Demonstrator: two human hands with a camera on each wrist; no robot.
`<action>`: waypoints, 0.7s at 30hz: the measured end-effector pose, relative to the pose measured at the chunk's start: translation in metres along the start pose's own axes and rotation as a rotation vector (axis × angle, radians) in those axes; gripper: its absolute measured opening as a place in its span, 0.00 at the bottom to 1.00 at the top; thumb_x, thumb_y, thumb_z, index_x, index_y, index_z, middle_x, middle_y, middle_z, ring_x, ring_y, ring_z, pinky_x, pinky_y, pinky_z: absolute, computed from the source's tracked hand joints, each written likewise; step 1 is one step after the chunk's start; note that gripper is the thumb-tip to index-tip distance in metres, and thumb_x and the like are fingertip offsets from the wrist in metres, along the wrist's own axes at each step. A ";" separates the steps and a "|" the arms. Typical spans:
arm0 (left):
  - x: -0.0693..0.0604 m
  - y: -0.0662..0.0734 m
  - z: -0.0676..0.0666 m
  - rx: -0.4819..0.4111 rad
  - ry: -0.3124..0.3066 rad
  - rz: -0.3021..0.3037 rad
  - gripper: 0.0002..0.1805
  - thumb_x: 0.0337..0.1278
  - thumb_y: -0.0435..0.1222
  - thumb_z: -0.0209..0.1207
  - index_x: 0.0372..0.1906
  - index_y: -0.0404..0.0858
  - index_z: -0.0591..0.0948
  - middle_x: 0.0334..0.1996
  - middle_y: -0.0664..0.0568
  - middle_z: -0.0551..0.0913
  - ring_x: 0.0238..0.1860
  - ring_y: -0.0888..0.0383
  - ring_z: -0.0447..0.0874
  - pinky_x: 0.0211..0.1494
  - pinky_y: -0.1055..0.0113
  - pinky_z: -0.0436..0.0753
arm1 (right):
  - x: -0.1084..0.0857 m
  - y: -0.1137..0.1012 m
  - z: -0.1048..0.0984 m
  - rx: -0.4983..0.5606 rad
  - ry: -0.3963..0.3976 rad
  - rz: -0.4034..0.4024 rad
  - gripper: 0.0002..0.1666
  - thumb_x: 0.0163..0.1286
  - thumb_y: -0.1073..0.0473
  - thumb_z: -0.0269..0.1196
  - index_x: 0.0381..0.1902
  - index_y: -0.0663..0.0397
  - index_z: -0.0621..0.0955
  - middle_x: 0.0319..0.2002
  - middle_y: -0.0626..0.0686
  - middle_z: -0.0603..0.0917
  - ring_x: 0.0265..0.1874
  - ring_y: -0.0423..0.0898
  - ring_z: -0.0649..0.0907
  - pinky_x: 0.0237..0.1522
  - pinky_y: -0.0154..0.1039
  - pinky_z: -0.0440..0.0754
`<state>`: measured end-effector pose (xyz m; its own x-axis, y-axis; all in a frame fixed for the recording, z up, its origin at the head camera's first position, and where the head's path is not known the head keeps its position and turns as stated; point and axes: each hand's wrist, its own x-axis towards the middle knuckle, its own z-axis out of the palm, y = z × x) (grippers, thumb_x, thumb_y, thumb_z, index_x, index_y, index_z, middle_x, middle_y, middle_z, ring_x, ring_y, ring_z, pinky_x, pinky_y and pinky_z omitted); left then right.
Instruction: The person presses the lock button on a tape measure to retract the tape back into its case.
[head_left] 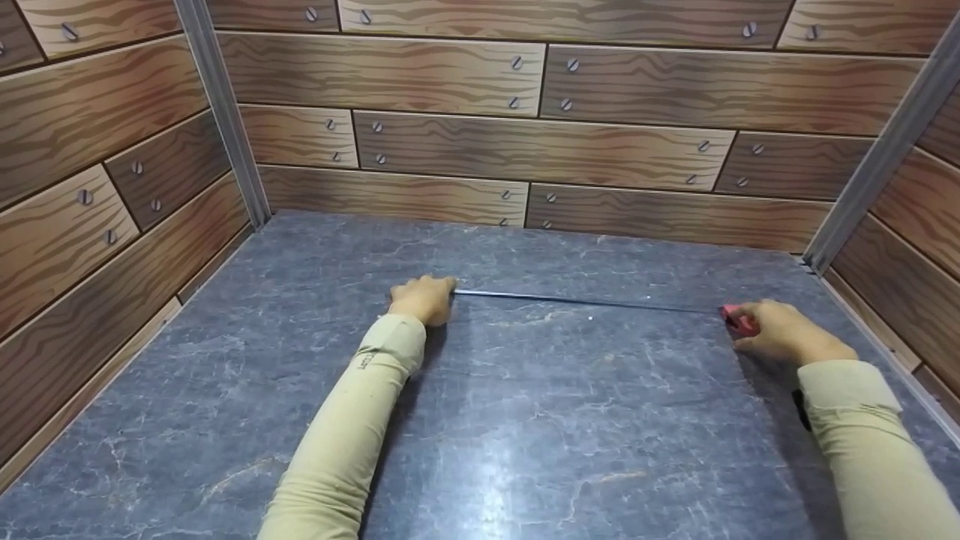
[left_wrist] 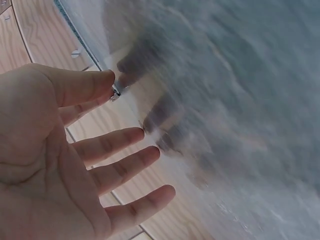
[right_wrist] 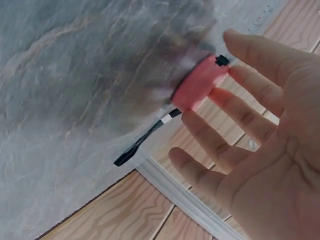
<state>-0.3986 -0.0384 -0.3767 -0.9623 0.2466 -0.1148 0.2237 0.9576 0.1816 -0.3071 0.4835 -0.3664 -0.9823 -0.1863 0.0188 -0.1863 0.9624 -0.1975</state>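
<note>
A red tape measure (right_wrist: 199, 85) is held in my right hand (head_left: 787, 330), at the right side of the table, with its fingers along the case. A dark strap (right_wrist: 142, 142) trails from the case in the right wrist view. The tape blade (head_left: 555, 299) is pulled out, running nearly straight across the table to my left hand (head_left: 422, 297). In the left wrist view, that hand's thumb and forefinger pinch the blade's metal end hook (left_wrist: 115, 94), while the other fingers are spread. Most of the blade is out of sight in the left wrist view.
The table (head_left: 525, 420) has a grey, glossy marble-pattern top. Wood-print panels (head_left: 637, 82) rise behind it and at both sides, with grey metal posts (head_left: 225, 112) at the back corners.
</note>
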 end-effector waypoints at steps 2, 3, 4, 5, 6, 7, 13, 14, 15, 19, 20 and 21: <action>0.000 -0.003 0.000 0.001 0.015 -0.001 0.25 0.70 0.34 0.58 0.70 0.47 0.77 0.73 0.36 0.78 0.72 0.31 0.77 0.70 0.31 0.75 | -0.001 0.000 0.000 -0.002 0.022 -0.028 0.31 0.58 0.67 0.74 0.58 0.77 0.80 0.39 0.72 0.85 0.43 0.70 0.85 0.49 0.68 0.83; -0.001 -0.004 0.000 0.000 0.021 -0.002 0.24 0.70 0.34 0.59 0.69 0.46 0.77 0.72 0.36 0.79 0.71 0.31 0.78 0.70 0.31 0.75 | -0.002 -0.001 0.001 -0.005 0.032 -0.042 0.31 0.57 0.68 0.74 0.57 0.77 0.81 0.40 0.73 0.85 0.43 0.71 0.86 0.49 0.68 0.83; -0.001 -0.005 0.000 0.000 0.024 -0.005 0.23 0.69 0.34 0.59 0.68 0.45 0.78 0.71 0.36 0.79 0.70 0.31 0.79 0.70 0.31 0.76 | -0.002 -0.001 0.001 -0.007 0.038 -0.052 0.31 0.56 0.69 0.74 0.57 0.76 0.81 0.40 0.73 0.86 0.42 0.71 0.86 0.48 0.68 0.84; -0.001 -0.006 -0.001 0.001 0.026 -0.006 0.22 0.69 0.34 0.60 0.67 0.44 0.78 0.71 0.36 0.80 0.70 0.32 0.79 0.70 0.31 0.76 | -0.003 -0.002 0.001 -0.011 0.040 -0.059 0.31 0.55 0.70 0.74 0.58 0.76 0.81 0.40 0.74 0.86 0.42 0.71 0.86 0.47 0.67 0.85; -0.002 -0.007 -0.001 0.003 0.027 -0.007 0.22 0.69 0.34 0.60 0.66 0.43 0.78 0.71 0.36 0.80 0.70 0.32 0.79 0.69 0.31 0.76 | -0.003 -0.002 0.002 -0.016 0.039 -0.065 0.32 0.54 0.70 0.74 0.58 0.76 0.82 0.39 0.73 0.86 0.41 0.70 0.87 0.46 0.66 0.85; -0.002 -0.008 -0.002 0.008 0.026 -0.006 0.22 0.70 0.35 0.61 0.67 0.42 0.78 0.71 0.36 0.80 0.70 0.32 0.78 0.70 0.31 0.76 | -0.003 -0.003 0.002 -0.020 0.034 -0.068 0.33 0.54 0.70 0.75 0.59 0.76 0.81 0.38 0.73 0.86 0.40 0.69 0.87 0.44 0.65 0.86; -0.006 -0.015 -0.003 0.037 0.048 0.001 0.20 0.71 0.34 0.60 0.65 0.40 0.82 0.70 0.36 0.81 0.70 0.33 0.79 0.70 0.32 0.77 | -0.006 -0.009 0.004 -0.058 0.027 -0.113 0.33 0.51 0.69 0.78 0.57 0.73 0.84 0.33 0.65 0.87 0.34 0.60 0.85 0.37 0.55 0.84; -0.006 -0.016 -0.003 0.037 0.056 -0.002 0.19 0.71 0.33 0.59 0.64 0.39 0.83 0.69 0.36 0.81 0.70 0.33 0.79 0.70 0.33 0.78 | -0.006 -0.009 0.004 -0.064 0.034 -0.123 0.32 0.50 0.69 0.78 0.56 0.72 0.85 0.33 0.65 0.87 0.34 0.60 0.85 0.38 0.56 0.84; -0.007 -0.017 -0.003 0.036 0.064 -0.004 0.19 0.71 0.32 0.58 0.63 0.38 0.84 0.68 0.36 0.82 0.69 0.33 0.80 0.69 0.33 0.78 | -0.007 -0.010 0.005 -0.069 0.042 -0.128 0.32 0.49 0.69 0.78 0.56 0.70 0.85 0.35 0.66 0.86 0.36 0.61 0.85 0.39 0.57 0.84; -0.009 -0.023 -0.003 0.043 0.082 0.000 0.15 0.70 0.30 0.56 0.55 0.36 0.87 0.64 0.35 0.84 0.66 0.33 0.82 0.67 0.34 0.80 | -0.011 -0.010 0.009 -0.057 0.058 -0.138 0.34 0.49 0.69 0.78 0.57 0.68 0.84 0.46 0.74 0.85 0.44 0.69 0.85 0.43 0.61 0.83; -0.010 -0.024 -0.004 0.047 0.083 0.007 0.14 0.70 0.30 0.55 0.53 0.36 0.87 0.63 0.35 0.85 0.65 0.33 0.83 0.66 0.34 0.81 | -0.011 -0.010 0.010 -0.043 0.055 -0.136 0.34 0.49 0.69 0.78 0.57 0.67 0.83 0.48 0.74 0.85 0.44 0.68 0.85 0.43 0.59 0.83; -0.011 -0.026 -0.004 0.053 0.083 0.014 0.14 0.70 0.30 0.55 0.52 0.37 0.87 0.63 0.35 0.85 0.64 0.33 0.84 0.65 0.34 0.82 | -0.012 -0.010 0.011 -0.024 0.049 -0.132 0.33 0.50 0.70 0.77 0.57 0.66 0.82 0.49 0.74 0.85 0.44 0.67 0.85 0.43 0.57 0.83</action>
<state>-0.3950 -0.0667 -0.3760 -0.9681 0.2485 -0.0310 0.2426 0.9613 0.1305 -0.2937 0.4739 -0.3750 -0.9489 -0.3022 0.0911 -0.3137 0.9348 -0.1663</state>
